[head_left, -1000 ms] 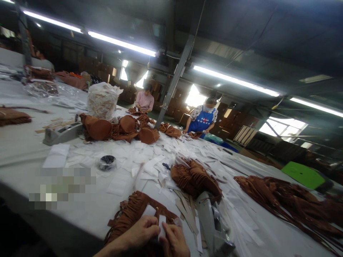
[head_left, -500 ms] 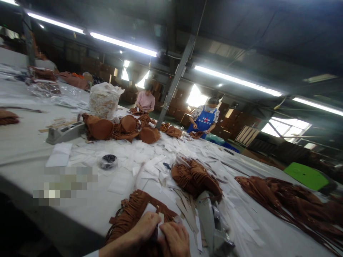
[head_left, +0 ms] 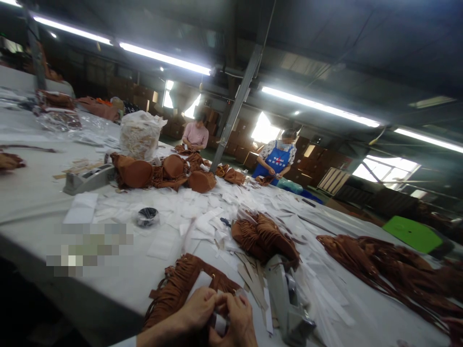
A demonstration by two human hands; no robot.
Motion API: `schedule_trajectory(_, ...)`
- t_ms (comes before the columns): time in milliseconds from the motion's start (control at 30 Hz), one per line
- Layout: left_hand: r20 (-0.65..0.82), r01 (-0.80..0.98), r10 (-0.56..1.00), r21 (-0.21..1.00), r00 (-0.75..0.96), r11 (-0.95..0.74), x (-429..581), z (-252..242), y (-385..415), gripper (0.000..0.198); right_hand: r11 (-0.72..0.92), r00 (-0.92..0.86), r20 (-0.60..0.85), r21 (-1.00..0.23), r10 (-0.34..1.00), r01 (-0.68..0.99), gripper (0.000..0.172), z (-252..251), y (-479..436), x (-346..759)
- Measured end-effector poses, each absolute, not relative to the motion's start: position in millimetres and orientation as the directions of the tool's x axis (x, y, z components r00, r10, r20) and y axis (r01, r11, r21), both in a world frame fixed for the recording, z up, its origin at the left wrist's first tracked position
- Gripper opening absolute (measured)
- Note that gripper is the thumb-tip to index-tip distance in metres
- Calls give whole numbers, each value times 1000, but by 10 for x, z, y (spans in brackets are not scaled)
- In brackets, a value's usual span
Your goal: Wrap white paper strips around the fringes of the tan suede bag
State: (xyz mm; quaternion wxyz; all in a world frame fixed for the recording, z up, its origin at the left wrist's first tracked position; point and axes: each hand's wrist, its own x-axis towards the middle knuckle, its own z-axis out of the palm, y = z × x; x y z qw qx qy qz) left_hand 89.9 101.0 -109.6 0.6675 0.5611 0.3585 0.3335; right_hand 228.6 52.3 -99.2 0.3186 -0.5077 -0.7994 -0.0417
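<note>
A brown fringed bag (head_left: 183, 277) lies at the table's near edge, under my hands. My left hand (head_left: 198, 307) is closed in a pinch over the bag's top edge, close to its small metal eyelets. Fingers curled, my right hand (head_left: 237, 320) meets it fingertip to fingertip. Between and below the fingers shows a white strip (head_left: 220, 324) wrapped round something dark, partly hidden by the hands. Another white piece (head_left: 200, 283) sticks out on the bag, just beyond my left hand.
A grey tape dispenser (head_left: 287, 301) stands right of my hands, before another fringed bag (head_left: 265, 236). White paper scraps (head_left: 206, 221) and a dark tape roll (head_left: 147, 217) lie beyond. Brown bags (head_left: 376, 265) are heaped at right. Two people work across the table (head_left: 119, 294).
My right hand has turned and its fingers have come up against my left fingertips. The white strip now shows lower, between the hands. Across the table, the aproned person's hands have come together.
</note>
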Motion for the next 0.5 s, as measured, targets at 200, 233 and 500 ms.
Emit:
schedule_trajectory(200,-85,6,865,996,495,95,889,-1061,1042,51,520,-310,621,-187,720,833,14,-993,445,2363)
schedule_trajectory(233,-82,3,865,996,495,93,891,-1041,1039,53,518,-315,640,-152,701,842,14,-972,429,2362)
schedule_trajectory(500,-92,-55,769,985,632,164,757,-663,926,48,469,-348,650,-15,676,883,22,-803,414,2412)
